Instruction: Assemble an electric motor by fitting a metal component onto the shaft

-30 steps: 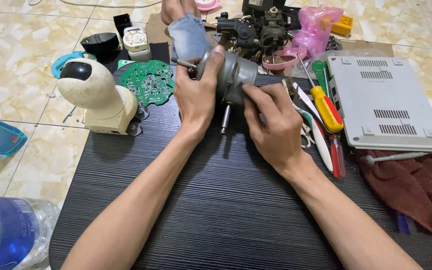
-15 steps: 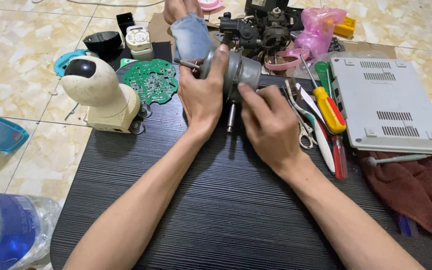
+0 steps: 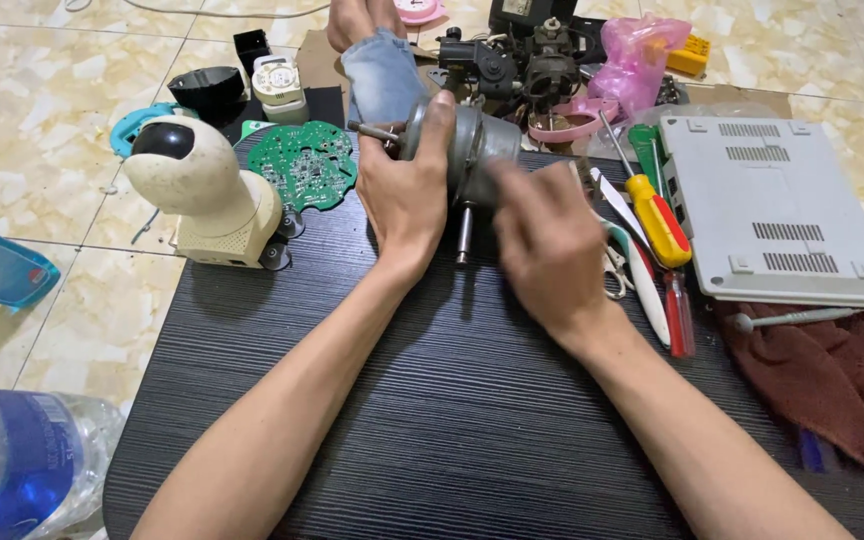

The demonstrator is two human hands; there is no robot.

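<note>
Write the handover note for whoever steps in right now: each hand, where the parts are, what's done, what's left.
Left hand grips the grey motor on the black board, its shaft pointing at the person. Right hand, blurred, is at the motor's right side; whether it grips is unclear. Yellow-red screwdriver lies unused to the right. Done: motor out on the board. Left: its casing is closed.
</note>
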